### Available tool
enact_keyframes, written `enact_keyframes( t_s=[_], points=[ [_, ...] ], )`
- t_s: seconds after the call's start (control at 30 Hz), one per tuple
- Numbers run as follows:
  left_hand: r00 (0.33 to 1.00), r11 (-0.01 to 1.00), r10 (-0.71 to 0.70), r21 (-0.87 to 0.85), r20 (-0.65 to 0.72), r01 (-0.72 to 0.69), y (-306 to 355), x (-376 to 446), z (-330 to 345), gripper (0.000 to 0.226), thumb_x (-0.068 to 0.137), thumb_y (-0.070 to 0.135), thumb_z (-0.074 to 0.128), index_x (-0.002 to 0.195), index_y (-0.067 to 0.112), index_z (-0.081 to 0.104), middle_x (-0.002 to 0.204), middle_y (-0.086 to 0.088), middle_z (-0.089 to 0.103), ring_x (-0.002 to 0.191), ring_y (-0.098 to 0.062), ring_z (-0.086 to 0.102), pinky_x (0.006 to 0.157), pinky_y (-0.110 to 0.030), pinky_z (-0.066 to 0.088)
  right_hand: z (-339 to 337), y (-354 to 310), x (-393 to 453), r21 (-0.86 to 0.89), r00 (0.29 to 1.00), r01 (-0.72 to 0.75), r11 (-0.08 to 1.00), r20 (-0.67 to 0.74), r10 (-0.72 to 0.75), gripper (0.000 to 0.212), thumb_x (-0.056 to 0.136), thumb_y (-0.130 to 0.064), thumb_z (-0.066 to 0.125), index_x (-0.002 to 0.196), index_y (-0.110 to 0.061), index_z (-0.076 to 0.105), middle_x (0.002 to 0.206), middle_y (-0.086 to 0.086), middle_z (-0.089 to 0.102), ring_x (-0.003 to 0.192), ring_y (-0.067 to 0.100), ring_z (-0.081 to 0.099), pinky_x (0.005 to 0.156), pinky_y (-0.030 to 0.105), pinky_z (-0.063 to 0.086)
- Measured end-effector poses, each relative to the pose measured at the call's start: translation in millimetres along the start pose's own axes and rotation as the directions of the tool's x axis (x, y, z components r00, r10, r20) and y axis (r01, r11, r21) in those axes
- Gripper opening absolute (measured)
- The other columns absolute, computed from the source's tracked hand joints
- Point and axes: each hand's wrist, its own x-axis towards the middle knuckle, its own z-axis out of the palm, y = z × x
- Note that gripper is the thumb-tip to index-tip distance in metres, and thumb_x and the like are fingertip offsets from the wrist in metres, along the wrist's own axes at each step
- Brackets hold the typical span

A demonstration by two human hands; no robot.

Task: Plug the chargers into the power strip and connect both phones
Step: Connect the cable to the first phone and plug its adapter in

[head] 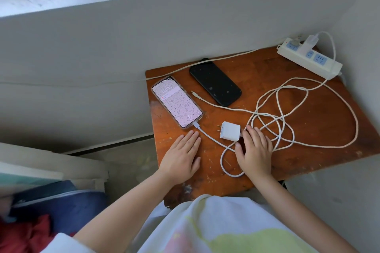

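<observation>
A phone with a lit pink screen (177, 102) lies on the wooden table (267, 80), a white cable plugged into its near end. That cable runs to a loose white charger (229, 131) lying on its side, prongs pointing left. A black phone (215, 82) lies further back, dark, with a free cable tip (193, 93) beside it. A white power strip (309, 58) sits at the far right corner with one charger (309, 43) plugged in. My left hand (181, 156) rests flat on the table. My right hand (256, 152) lies on the tangled cables, fingertips touching the loose charger.
The strip's own cord (205, 63) runs along the back edge by the grey wall. Looped white cable (308, 113) covers the table's right half. Blue and red fabric (51, 211) lies on the floor at the left. A pale patterned garment fills the bottom.
</observation>
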Motion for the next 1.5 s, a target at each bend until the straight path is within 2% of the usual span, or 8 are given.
enact_keyframes(
  t_s=[0.3,0.7,0.87,1.1,1.2,1.33,1.43,1.5],
  points=[
    [1.0,1.0,-0.008,0.009,0.005,0.008,2,-1,0,0.058,0.094,0.045,0.021,0.143,0.021,0.002,0.155,0.001,0.002,0.14,-0.013,-0.007,0.107,-0.026,-0.016,3,2,-1,0.006,1.0,-0.003,1.0,0.009,0.003,0.034,0.077,-0.009,0.071,0.108,0.003,0.063,0.121,0.024,0.061,0.116,0.043,0.052,0.096,0.06,0.037],
    [1.0,1.0,0.001,0.004,0.0,-0.001,2,-2,-1,0.057,0.095,0.045,0.02,0.143,0.02,0.002,0.155,0.0,0.002,0.14,-0.012,-0.008,0.107,-0.026,-0.016,-2,0,-3,0.01,0.999,-0.012,1.0,0.037,0.012,0.034,0.077,-0.008,0.07,0.109,0.003,0.062,0.121,0.023,0.061,0.117,0.042,0.052,0.096,0.059,0.037],
    [1.0,1.0,0.005,0.0,-0.01,-0.005,2,-3,0,0.058,0.095,0.043,0.021,0.143,0.018,0.004,0.155,-0.002,0.004,0.14,-0.013,-0.007,0.108,-0.026,-0.015,-5,-3,-3,0.023,0.999,-0.013,1.0,0.053,0.012,0.036,0.078,-0.017,0.055,0.108,0.003,0.063,0.119,0.023,0.062,0.115,0.042,0.053,0.095,0.06,0.038],
    [1.0,1.0,0.009,-0.01,-0.014,-0.009,2,-4,1,0.058,0.095,0.044,0.019,0.143,0.018,0.001,0.155,-0.001,0.002,0.131,-0.007,-0.018,0.107,-0.027,-0.018,-7,-4,-3,0.009,0.996,-0.035,0.999,0.082,0.034,0.041,0.077,-0.023,0.053,0.107,0.002,0.063,0.119,0.023,0.063,0.115,0.042,0.054,0.095,0.062,0.037],
    [1.0,1.0,0.008,0.006,0.014,-0.008,1,-5,2,0.058,0.094,0.045,0.019,0.143,0.019,0.0,0.154,0.0,0.0,0.129,-0.008,-0.022,0.104,-0.027,-0.022,-12,-8,-4,-0.045,0.996,-0.038,0.998,0.078,0.042,0.054,0.07,-0.034,0.061,0.111,0.003,0.061,0.113,0.022,0.066,0.11,0.041,0.057,0.091,0.063,0.038],
    [1.0,1.0,0.018,0.009,-0.005,-0.018,1,-4,-1,0.058,0.094,0.045,0.019,0.143,0.019,0.0,0.153,0.001,-0.003,0.129,-0.009,-0.023,0.102,-0.027,-0.026,-19,-14,11,-0.145,0.993,0.061,0.988,0.11,-0.045,0.065,0.064,-0.037,0.08,0.116,-0.004,0.058,0.116,0.016,0.066,0.11,0.038,0.057,0.088,0.057,0.041],
    [1.0,1.0,-0.003,0.011,0.024,0.002,3,-4,-2,0.058,0.095,0.045,0.021,0.143,0.019,0.002,0.148,0.007,-0.007,0.128,-0.011,-0.024,0.102,-0.032,-0.028,-20,-16,30,-0.129,0.973,0.101,0.987,0.219,-0.071,0.058,0.079,-0.037,0.067,0.129,-0.016,0.047,0.132,0.004,0.055,0.127,0.026,0.039,0.101,0.047,0.026],
    [1.0,1.0,-0.025,-0.004,-0.015,0.025,4,-4,-5,0.056,0.094,0.042,0.03,0.142,0.017,0.014,0.149,0.003,0.005,0.131,-0.016,-0.013,0.107,-0.044,-0.016,-21,-15,38,-0.098,0.975,0.078,0.992,0.217,-0.055,0.054,0.081,-0.037,0.065,0.129,-0.019,0.046,0.133,0.0,0.053,0.128,0.021,0.036,0.103,0.043,0.023]
  ],
)
